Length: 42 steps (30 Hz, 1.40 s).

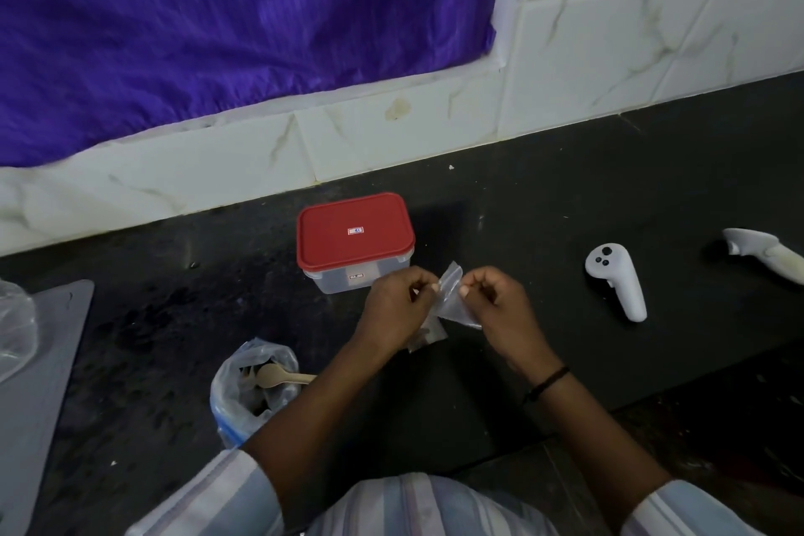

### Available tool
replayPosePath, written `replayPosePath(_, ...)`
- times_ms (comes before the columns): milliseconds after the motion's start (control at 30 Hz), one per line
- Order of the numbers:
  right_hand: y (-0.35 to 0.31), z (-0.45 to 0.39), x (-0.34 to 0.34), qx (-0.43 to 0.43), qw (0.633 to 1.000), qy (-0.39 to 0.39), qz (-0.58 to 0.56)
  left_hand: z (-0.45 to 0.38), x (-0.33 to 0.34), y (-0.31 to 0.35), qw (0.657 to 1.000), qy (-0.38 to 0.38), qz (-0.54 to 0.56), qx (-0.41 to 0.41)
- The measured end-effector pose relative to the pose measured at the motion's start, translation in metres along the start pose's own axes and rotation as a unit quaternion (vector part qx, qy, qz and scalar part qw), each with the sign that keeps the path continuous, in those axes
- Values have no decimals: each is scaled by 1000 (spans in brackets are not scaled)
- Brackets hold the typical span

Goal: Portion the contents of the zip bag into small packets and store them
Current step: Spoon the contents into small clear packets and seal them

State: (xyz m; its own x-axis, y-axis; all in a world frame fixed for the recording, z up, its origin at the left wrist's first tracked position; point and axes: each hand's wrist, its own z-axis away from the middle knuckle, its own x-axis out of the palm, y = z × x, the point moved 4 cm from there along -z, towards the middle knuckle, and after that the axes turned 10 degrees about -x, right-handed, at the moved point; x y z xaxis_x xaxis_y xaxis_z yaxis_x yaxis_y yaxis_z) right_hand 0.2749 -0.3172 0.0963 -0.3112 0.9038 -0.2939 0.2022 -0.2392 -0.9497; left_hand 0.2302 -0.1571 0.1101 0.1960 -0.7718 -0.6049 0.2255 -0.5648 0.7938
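My left hand (398, 305) and my right hand (500, 305) both pinch a small clear plastic packet (452, 296) at its top edge, above the black counter. Another small packet (428, 335) with something dark inside lies just under my hands. The open zip bag (250, 387) stands at lower left, and a wooden spoon (283, 376) rests in it with its handle pointing right. Behind my hands sits a clear storage box with a red lid (354, 231), and the lid is on.
Two white handheld controllers lie to the right, one (615, 279) close by and the other (765, 252) at the frame edge. A grey mat (39, 383) and a crumpled clear bag (15, 326) are at far left. A tiled wall (391, 135) borders the black counter (565, 196).
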Motion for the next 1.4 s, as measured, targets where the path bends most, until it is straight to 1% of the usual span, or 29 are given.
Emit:
replayPosePath(67,-10,-1,10,-26,999,-16,20,4,-10,-2,999,-35,14,-36)
replayPosePath(133,-19,-3,18,-88,989,-6,116,7,-24,-8,997,-26,24,-75)
replayPosePath(200,-33,-2,27,-169,959,11,226,11,-41,-16,991,0,58,-119)
replayPosePath(233,-43,-1,34,-204,945,14,253,14,-49,-21,987,11,78,-139)
replayPosePath(300,-66,3,49,-283,913,22,293,21,-64,-28,979,26,106,-170)
replayPosePath(367,-85,9,65,-346,877,37,331,30,-77,-33,973,40,136,-184)
replayPosePath(400,-92,11,71,-359,874,29,327,34,-82,-35,969,43,155,-187)
replayPosePath(433,-98,11,79,-355,885,2,300,39,-88,-36,964,44,181,-191)
replayPosePath(467,-102,11,88,-333,908,-36,252,44,-92,-38,957,42,212,-195)
replayPosePath(533,-105,12,106,-251,952,-100,142,53,-102,-45,938,37,274,-209)
replayPosePath(600,-105,14,120,-192,971,-117,82,61,-107,-52,909,26,344,-233)
replayPosePath(700,-105,15,138,-135,981,-140,12,69,-113,-62,852,16,441,-281)
replayPosePath(767,-103,14,149,-97,982,-162,-15,74,-116,-69,827,14,476,-299)
replayPosePath(867,-95,11,165,-45,981,-184,-40,80,-123,-79,812,18,490,-316)
replayPosePath(933,-89,10,173,-29,980,-195,-36,84,-128,-86,802,26,497,-331)
replayPosePath(1033,-85,12,183,-19,978,-205,-9,89,-134,-92,801,30,495,-335)
replayPosePath(1067,-85,13,186,-16,978,-207,-1,91,-136,-94,809,34,483,-333)
replayPosePath(1100,-86,14,189,-15,979,-205,9,93,-138,-96,824,44,460,-327)
replayPosePath(1133,-86,15,192,-15,979,-200,25,94,-141,-97,853,64,411,-317)
replayPosePath(1167,-87,15,194,-17,980,-193,49,95,-144,-99,890,99,328,-302)
replayPosePath(1200,-89,16,194,-22,980,-184,77,96,-149,-99,924,138,218,-281)
replayPosePath(1233,-91,16,194,-36,978,-172,108,97,-154,-97,944,177,101,-259)
replayPosePath(1267,-94,16,194,-64,975,-158,143,99,-158,-94,948,209,3,-238)
replayPosePath(1300,-99,16,194,-105,967,-146,183,100,-162,-89,945,233,-64,-219)
replayPosePath(1333,-104,17,194,-154,951,-146,225,101,-165,-86,941,248,-106,-202)
replayPosePath(1400,-112,22,201,-244,906,-175,299,101,-169,-82,935,262,-152,-185)
